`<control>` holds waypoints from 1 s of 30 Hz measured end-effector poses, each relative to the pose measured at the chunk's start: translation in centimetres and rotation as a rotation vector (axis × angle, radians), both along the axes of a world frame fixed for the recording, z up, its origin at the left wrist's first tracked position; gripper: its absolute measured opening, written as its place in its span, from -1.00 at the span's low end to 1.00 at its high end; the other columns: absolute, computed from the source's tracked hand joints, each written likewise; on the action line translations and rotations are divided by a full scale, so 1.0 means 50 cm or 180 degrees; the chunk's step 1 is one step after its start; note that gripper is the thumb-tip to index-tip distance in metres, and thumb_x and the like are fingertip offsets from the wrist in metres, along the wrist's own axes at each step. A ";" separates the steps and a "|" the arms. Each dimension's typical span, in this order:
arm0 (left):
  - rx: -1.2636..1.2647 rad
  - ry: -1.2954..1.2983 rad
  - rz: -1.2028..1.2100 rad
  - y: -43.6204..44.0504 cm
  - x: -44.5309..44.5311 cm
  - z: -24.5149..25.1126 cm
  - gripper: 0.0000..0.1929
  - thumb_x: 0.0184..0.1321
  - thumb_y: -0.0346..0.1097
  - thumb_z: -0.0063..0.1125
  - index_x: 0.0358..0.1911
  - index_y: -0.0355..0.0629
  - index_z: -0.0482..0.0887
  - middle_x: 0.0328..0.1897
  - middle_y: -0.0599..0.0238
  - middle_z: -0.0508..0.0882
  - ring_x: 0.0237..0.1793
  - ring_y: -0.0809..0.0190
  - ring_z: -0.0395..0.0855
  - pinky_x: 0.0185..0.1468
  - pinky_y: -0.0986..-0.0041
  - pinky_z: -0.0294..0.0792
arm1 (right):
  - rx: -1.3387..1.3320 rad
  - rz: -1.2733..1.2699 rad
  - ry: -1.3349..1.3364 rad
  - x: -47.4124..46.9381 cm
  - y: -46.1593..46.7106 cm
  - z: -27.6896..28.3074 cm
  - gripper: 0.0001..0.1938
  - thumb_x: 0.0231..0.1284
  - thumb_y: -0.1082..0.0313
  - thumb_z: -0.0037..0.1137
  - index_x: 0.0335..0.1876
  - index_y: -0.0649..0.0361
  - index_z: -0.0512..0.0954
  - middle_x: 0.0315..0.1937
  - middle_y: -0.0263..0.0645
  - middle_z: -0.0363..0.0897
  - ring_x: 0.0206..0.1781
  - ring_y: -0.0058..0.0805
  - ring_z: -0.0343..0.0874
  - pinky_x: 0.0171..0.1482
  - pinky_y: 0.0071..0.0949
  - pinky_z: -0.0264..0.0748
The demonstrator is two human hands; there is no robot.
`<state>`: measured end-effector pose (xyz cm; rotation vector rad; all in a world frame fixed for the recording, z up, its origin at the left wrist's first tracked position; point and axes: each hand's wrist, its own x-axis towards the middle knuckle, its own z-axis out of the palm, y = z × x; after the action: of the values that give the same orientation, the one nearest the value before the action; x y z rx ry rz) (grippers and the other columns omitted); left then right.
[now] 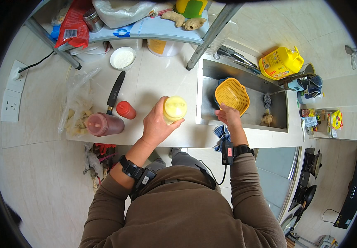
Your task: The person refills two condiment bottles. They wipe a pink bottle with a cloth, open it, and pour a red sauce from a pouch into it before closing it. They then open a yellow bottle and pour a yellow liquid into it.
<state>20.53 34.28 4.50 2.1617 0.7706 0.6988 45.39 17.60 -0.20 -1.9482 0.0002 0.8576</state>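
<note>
My left hand (158, 121) is closed around a bottle with a pale yellow lid (175, 108), held over the counter. My right hand (230, 116) is at the sink's near edge, by the rim of a yellow plastic colander (232, 94); its fingers are loosely bent, and whether they touch the rim is unclear. The colander sits in a dark blue basin in the sink. Left of my left hand lie a small red squeeze bottle (126, 110), a larger squeeze bottle of dark red sauce (105, 124) and a kitchen knife (115, 90) in a black sheath or with a black blade.
A bowl of white powder (123, 58) stands below a metal shelf (172, 34) holding ginger (194, 23). A plastic bag of pale food pieces (76, 117) is at the left. The steel sink (209, 108) has a yellow jug (280, 63) behind it; a blue striped cloth (221, 135) hangs at the counter edge.
</note>
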 end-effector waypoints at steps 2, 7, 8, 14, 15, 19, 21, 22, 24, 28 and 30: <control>-0.0035 0.0023 0.0007 0.000 0.000 0.000 -0.22 -0.18 -0.11 0.52 0.14 -0.18 0.34 -0.06 0.02 0.61 -0.08 -0.07 0.63 -0.07 0.24 0.51 | -0.0261 0.0413 -0.0230 0.008 -0.005 -0.012 -0.41 0.32 0.02 0.00 0.24 0.41 0.30 -0.16 -0.02 0.65 -0.14 -0.34 0.65 -0.14 -0.50 0.57; -0.0028 0.0013 0.0009 0.000 -0.001 0.001 -0.21 -0.19 -0.12 0.52 0.14 -0.18 0.35 -0.05 0.02 0.62 -0.08 -0.06 0.63 -0.07 0.24 0.52 | -0.0475 0.0449 0.0267 0.001 -0.002 -0.023 -0.13 0.30 -0.02 -0.04 0.48 0.40 -0.18 0.30 0.22 0.26 0.38 -0.05 0.27 0.35 -0.22 0.24; -0.0039 0.0041 0.0019 0.000 -0.001 0.000 -0.21 -0.19 -0.12 0.52 0.14 -0.18 0.35 -0.05 0.02 0.61 -0.08 -0.06 0.63 -0.07 0.24 0.52 | -0.0187 0.0089 0.0464 -0.001 -0.001 -0.019 -0.15 0.33 0.00 -0.10 0.48 0.40 -0.22 0.35 0.22 0.16 0.43 -0.02 0.15 0.40 -0.19 0.13; -0.0007 -0.0037 0.0018 0.001 -0.002 -0.001 -0.22 -0.19 -0.12 0.51 0.14 -0.18 0.35 -0.04 0.03 0.62 -0.07 -0.06 0.63 -0.06 0.25 0.52 | 0.0918 -0.0381 0.1216 0.002 -0.007 0.004 -0.30 0.45 -0.04 -0.42 0.41 0.50 -0.02 0.34 0.27 0.16 0.46 0.02 0.10 0.41 -0.09 0.12; -0.0029 -0.0007 0.0000 0.001 -0.002 -0.002 -0.20 -0.18 -0.12 0.52 0.16 -0.20 0.34 -0.03 0.02 0.61 -0.06 -0.06 0.64 -0.05 0.25 0.51 | 0.1030 -0.0280 0.1198 0.004 -0.008 0.005 -0.33 0.45 0.00 -0.39 0.38 0.51 0.03 0.31 0.27 0.21 0.42 0.01 0.18 0.39 -0.10 0.19; -0.0071 0.0059 -0.0039 0.002 -0.002 -0.002 -0.17 -0.18 -0.13 0.54 0.19 -0.22 0.32 -0.01 -0.01 0.60 -0.03 -0.05 0.64 -0.01 0.25 0.51 | 0.0919 -0.0166 0.0874 -0.001 -0.002 0.004 -0.53 0.45 0.24 -0.32 0.26 0.51 0.21 0.06 0.16 0.51 0.05 -0.19 0.61 0.05 -0.36 0.61; -0.0080 0.0069 -0.0048 0.001 -0.002 -0.002 -0.17 -0.18 -0.13 0.54 0.19 -0.22 0.32 -0.01 0.00 0.60 -0.03 -0.05 0.64 -0.01 0.25 0.51 | 0.0824 0.0100 0.0765 -0.008 0.003 0.009 -0.58 0.44 0.30 -0.27 0.22 0.51 0.24 -0.01 0.11 0.57 -0.05 -0.23 0.66 -0.03 -0.41 0.65; -0.0089 0.0079 -0.0052 0.001 -0.002 -0.001 -0.17 -0.18 -0.13 0.54 0.19 -0.22 0.32 -0.01 0.00 0.60 -0.03 -0.05 0.64 -0.01 0.25 0.51 | 0.0801 0.0232 0.0690 -0.013 0.006 0.012 -0.61 0.44 0.33 -0.24 0.21 0.50 0.25 -0.05 0.08 0.59 -0.10 -0.26 0.68 -0.07 -0.44 0.67; -0.0104 0.0097 -0.0053 0.001 -0.003 0.000 -0.17 -0.18 -0.13 0.54 0.19 -0.22 0.32 -0.01 0.00 0.60 -0.03 -0.05 0.64 -0.01 0.25 0.51 | 0.0768 0.0132 0.0692 -0.020 0.010 0.020 -0.64 0.43 0.33 -0.16 0.14 0.49 0.30 -0.11 0.04 0.62 -0.16 -0.30 0.69 -0.09 -0.44 0.68; -0.0030 0.0030 -0.0038 0.001 -0.004 -0.001 -0.19 -0.18 -0.11 0.52 0.16 -0.20 0.33 -0.02 0.02 0.61 -0.06 -0.05 0.64 -0.05 0.26 0.52 | 0.0680 0.0114 0.0602 -0.026 0.014 0.027 -0.69 0.41 0.26 -0.05 0.00 0.42 0.43 -0.23 -0.05 0.66 -0.29 -0.39 0.69 -0.15 -0.48 0.68; 0.0013 -0.0012 -0.0029 0.001 -0.004 -0.002 -0.20 -0.17 -0.10 0.51 0.15 -0.19 0.33 -0.03 0.03 0.61 -0.07 -0.05 0.63 -0.07 0.26 0.52 | 0.0495 -0.0027 0.0447 -0.026 0.016 0.023 -0.75 0.38 0.36 -0.05 0.01 0.38 0.47 -0.15 -0.10 0.64 -0.21 -0.40 0.66 -0.15 -0.49 0.65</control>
<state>20.32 34.36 4.42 2.1656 0.7576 0.7002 44.07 18.40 0.93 -1.7394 0.0241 0.9588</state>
